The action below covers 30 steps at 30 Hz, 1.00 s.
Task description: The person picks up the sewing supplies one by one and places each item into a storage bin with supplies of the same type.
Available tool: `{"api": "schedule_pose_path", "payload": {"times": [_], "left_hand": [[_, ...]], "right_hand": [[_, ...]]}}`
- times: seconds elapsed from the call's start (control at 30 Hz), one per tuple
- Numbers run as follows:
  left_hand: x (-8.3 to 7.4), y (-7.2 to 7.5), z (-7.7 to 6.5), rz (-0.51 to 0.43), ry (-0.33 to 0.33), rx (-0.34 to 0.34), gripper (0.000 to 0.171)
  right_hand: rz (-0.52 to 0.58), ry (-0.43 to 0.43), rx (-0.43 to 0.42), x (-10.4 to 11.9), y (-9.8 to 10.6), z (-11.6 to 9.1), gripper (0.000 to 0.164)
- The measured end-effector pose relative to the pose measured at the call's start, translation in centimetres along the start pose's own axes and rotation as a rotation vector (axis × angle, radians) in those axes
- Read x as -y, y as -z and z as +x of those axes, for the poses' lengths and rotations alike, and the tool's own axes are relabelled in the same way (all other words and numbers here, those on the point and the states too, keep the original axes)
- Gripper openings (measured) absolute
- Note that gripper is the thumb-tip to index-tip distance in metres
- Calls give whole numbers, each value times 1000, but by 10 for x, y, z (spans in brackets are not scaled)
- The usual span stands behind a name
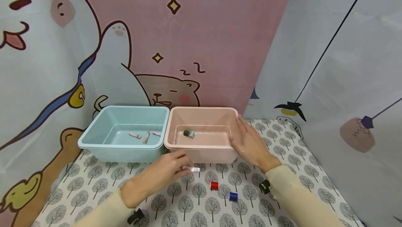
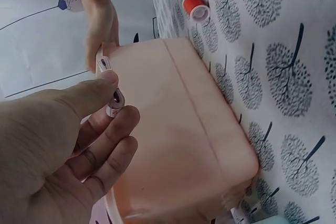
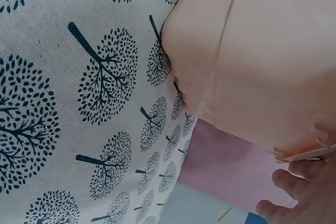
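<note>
My left hand (image 1: 171,166) pinches a small white-and-pink rolled strip (image 2: 114,104) with dark print between thumb and fingertips, in front of the pink bin (image 1: 202,155). At that bin's right side, my right hand (image 1: 251,145) holds the rim, thumb over the inner edge and fingers along the outside. A dark green thread spool (image 1: 186,133) and a pale blue-grey spool (image 1: 191,134) lie together inside the pink bin. Three small pinkish strips (image 1: 146,137) lie in the light blue bin (image 1: 125,153) to its left.
On the tree-patterned cloth (image 1: 185,204), a red thread spool (image 1: 214,185) and a blue thread spool (image 1: 233,196) lie in front of the pink bin. The two bins stand side by side against a printed cartoon curtain (image 1: 220,45) at the back.
</note>
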<state>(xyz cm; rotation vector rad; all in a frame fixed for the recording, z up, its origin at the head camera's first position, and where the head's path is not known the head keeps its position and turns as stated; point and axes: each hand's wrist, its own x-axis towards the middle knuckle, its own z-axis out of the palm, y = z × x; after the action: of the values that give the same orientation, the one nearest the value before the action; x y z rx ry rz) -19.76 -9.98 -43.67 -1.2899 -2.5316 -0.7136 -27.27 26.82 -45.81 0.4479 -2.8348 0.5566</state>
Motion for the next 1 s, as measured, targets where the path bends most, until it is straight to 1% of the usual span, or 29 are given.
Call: {"api": "schedule_pose_path", "payload": {"times": [0.3,0.5,0.63,0.73,0.83,1.0], "left_hand": [[1,17,5,34,-41,-80,18],[2,28,5,16,-38,-90,20],[6,34,8,25,-78,-135,20],[11,43,11,46,-107,-178,21],[15,54,13,55,-97,-195,22],[24,74,16,91,-33,-206,21]], "right_hand": [[2,-1,0,3,3,0,92],[15,-5,-2,3,1,-1,91],[19,-5,-10,2,-1,-2,91],[22,-5,-10,1,-1,-2,91],[21,-4,-11,1,-1,-2,91],[16,-6,-12,1,-1,-2,91]]}}
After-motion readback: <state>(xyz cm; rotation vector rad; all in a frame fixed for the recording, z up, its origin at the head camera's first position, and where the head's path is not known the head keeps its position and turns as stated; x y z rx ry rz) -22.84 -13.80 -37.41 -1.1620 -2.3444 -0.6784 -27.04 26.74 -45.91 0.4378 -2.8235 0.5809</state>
